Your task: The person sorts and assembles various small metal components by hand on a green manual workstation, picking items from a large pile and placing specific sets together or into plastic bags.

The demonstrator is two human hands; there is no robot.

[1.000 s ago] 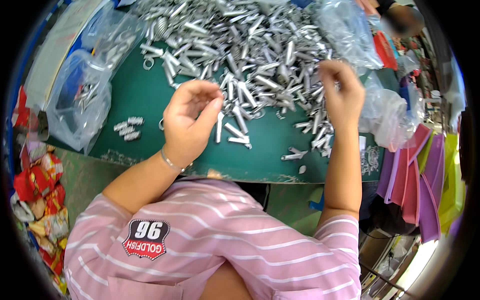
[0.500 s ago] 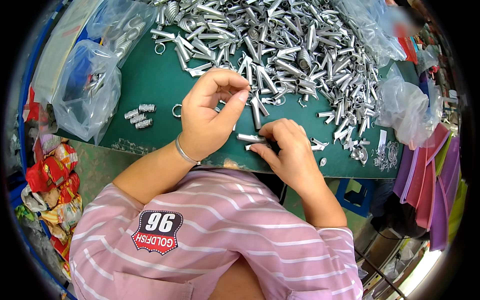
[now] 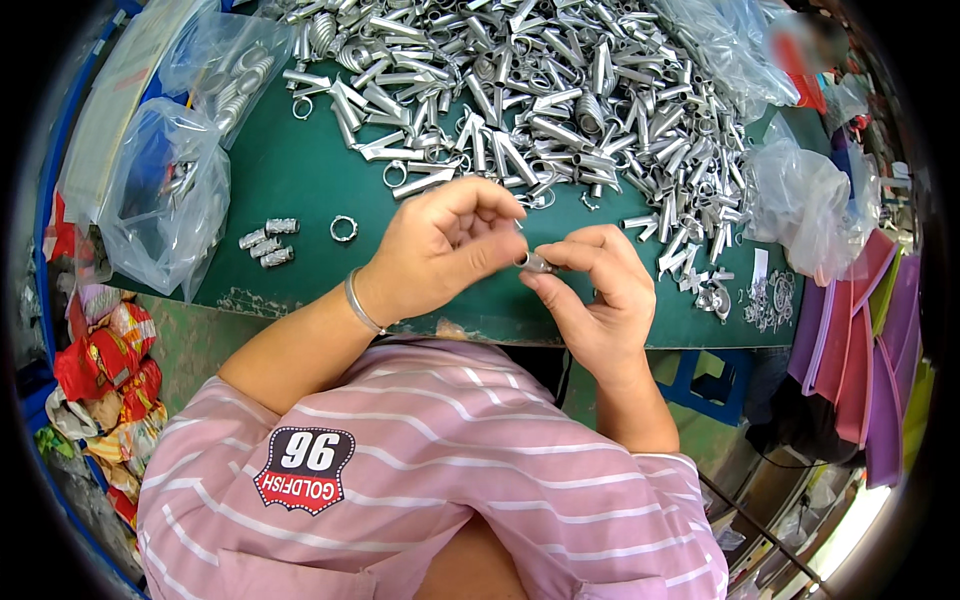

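Note:
Between the thumb and fingers of my right hand (image 3: 602,290) is a short metal tube (image 3: 535,262), its open end turned toward my left hand (image 3: 448,238). My left hand is curled beside that end, thumb and fingertips together; a tiny pale bit shows at the tips, too small to name. A toothed metal ring (image 3: 343,229) lies on the green table left of my left wrist. Farther left sit several short ridged metal cylinders (image 3: 268,243) in a group. Beyond my hands spreads a large heap of metal tubes and rings (image 3: 540,100).
Clear plastic bags with metal parts (image 3: 165,190) stand at the left edge of the green table (image 3: 300,175). More clear bags (image 3: 800,205) lie at the right. Small wire pieces (image 3: 770,303) sit near the right front corner. A blue stool (image 3: 707,385) is below the table.
My right hand has lifted the metal tube off the table and turned its end toward my left hand. My left hand has moved lower and right, closer to the tube.

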